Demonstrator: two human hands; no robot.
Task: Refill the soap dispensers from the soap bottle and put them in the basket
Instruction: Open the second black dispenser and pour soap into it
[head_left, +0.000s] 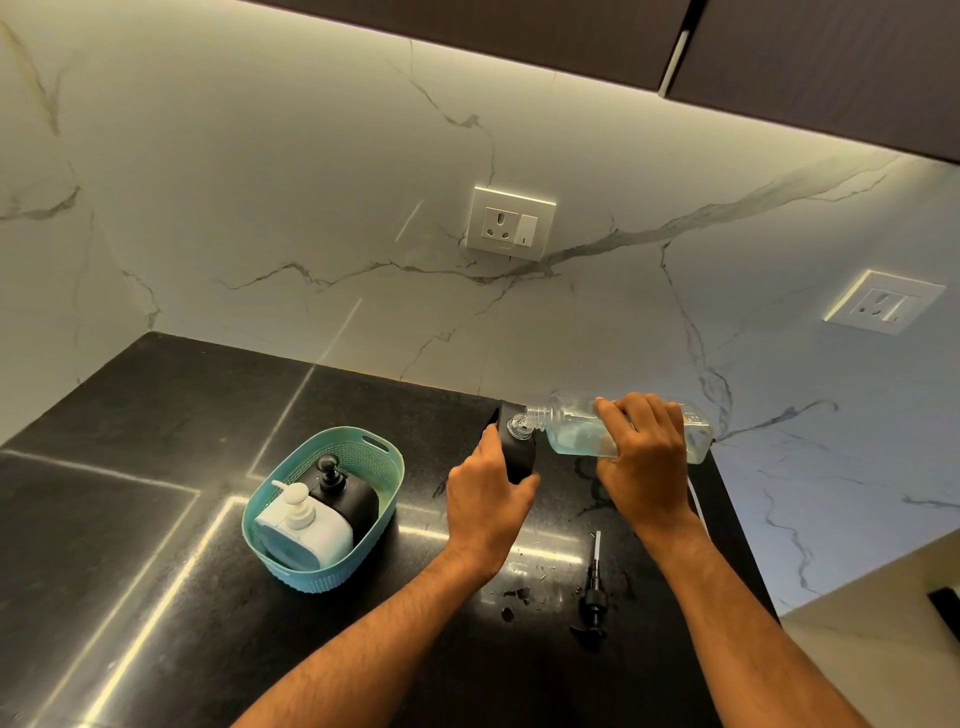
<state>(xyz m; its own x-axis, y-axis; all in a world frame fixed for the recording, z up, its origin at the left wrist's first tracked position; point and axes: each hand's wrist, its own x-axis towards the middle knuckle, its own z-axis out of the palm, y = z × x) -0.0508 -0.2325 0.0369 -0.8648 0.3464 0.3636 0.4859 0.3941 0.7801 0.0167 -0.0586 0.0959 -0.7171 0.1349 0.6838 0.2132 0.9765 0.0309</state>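
**Pouring into the third dispenser**

We hold the clear soap bottle (623, 428) in our right hand (644, 447), fingers wrapped round its body. Its long axis lies almost level, running right to left, with the open neck pointing left and sitting right at the mouth of the black dispenser (517, 447). Our left hand (488, 499) is clamped round that dispenser, steadying it upright on the counter (156, 519). The pour turns on that one meeting: neck directly above and touching, or all but touching, the dispenser's opening, just left of the right hand's grip.

We count three dispensers: the one being filled, plus a white dispenser (306, 530) and a second black one (348, 493) standing in the teal basket (322, 577) to the left. One soap bottle, one basket. One loose pump head (594, 587) lies on the counter near our right forearm, among spilled drops; we judge it belongs to the open dispenser.
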